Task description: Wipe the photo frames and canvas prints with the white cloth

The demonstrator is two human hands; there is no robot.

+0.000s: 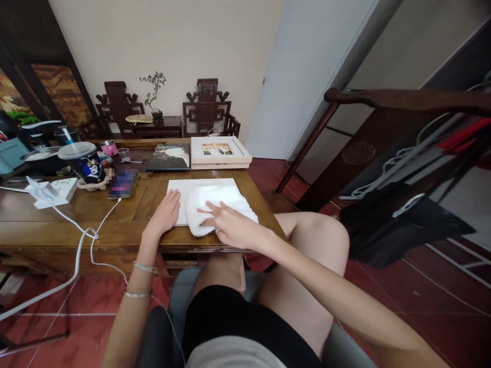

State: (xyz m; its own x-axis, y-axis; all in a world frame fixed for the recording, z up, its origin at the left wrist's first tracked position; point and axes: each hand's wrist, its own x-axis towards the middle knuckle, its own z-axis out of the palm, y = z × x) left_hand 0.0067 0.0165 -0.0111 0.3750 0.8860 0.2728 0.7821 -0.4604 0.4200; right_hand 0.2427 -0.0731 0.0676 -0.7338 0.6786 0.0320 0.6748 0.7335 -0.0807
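A flat white rectangular board lies near the front edge of the wooden table. My left hand rests flat on the board's left side, fingers stretched out and empty. Over the middle and right of the board spreads a fluffy white cloth, which hides much of the surface under it. My right hand presses on this cloth, its fingers apart and partly sunk into a fold near the front edge.
Behind the board are a light framed picture and a dark panel. To the left lie a phone, a lidded dark cup, a white power strip and cables. A wooden chair stands on the right.
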